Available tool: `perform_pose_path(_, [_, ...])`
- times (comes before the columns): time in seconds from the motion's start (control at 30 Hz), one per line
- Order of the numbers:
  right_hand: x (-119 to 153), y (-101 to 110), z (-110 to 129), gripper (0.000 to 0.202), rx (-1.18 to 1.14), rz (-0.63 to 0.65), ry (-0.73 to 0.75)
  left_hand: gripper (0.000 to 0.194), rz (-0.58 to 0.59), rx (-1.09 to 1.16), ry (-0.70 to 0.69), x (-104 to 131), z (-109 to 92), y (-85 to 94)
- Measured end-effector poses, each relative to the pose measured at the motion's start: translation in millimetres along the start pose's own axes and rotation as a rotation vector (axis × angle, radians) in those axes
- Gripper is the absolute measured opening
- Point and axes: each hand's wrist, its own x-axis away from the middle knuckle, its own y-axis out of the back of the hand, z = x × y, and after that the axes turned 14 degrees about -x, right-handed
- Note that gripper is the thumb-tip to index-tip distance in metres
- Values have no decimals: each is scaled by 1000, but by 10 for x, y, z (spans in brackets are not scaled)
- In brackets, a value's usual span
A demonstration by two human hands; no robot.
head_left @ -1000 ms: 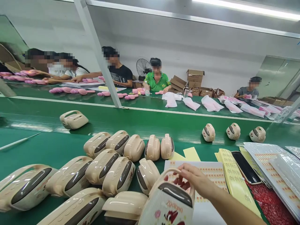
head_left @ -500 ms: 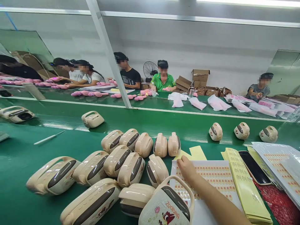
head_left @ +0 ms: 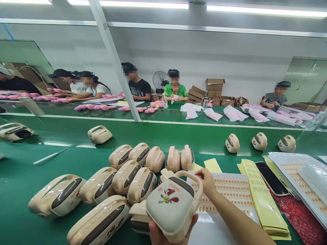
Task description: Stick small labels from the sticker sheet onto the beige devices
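A cream portable speaker point(head_left: 168, 200) with a carry handle, a dark top panel and a cartoon print is held up at the bottom middle. My left hand point(head_left: 156, 234) grips it from below, mostly hidden behind it. My right hand point(head_left: 207, 183) is beside the speaker's handle, over a white sheet of small orange stickers point(head_left: 231, 194). Its fingers are pinched together; whether something small is between them cannot be made out. Several more cream speakers point(head_left: 99, 185) stand in a cluster on the green table point(head_left: 22, 183), left of the held one.
Yellow printed label strips point(head_left: 265, 200), a phone point(head_left: 272, 178), more sticker sheets point(head_left: 301, 170) and red bubble wrap point(head_left: 298, 214) lie at right. A white pen-like tool point(head_left: 50, 156) is at left. Spaced speakers point(head_left: 99, 134) sit on the green belt point(head_left: 166, 131). Co-workers sit across, beyond a slanted post point(head_left: 116, 61).
The held speaker has risen and tilted, now showing a different printed face and my left hand beneath. My right hand has shifted slightly right and down, beside the handle. The view has tilted slightly.
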Motion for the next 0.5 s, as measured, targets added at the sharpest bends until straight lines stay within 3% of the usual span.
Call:
perform_pose_path(0.13, [195,298,546,31,-280,-83,-113,62,49,586,-73,-308,-119,-111])
perform_pose_path(0.2, [352,366,818,34,-649,-54,-286,65,99,691,-69,-397,-176,-174])
perform_pose_path(0.27, [481,351,1017,36,-858,-52,-394,65,98,717,-55,-433,-197,-222])
perform_pose_path(0.33, [549,288,1117,36,-905,-83,-449,66,67,693,-26,-435,-180,-252])
perform_pose_path(0.5, [550,198,1071,30,-867,-135,-463,64,73,532,-8,-417,-118,-272])
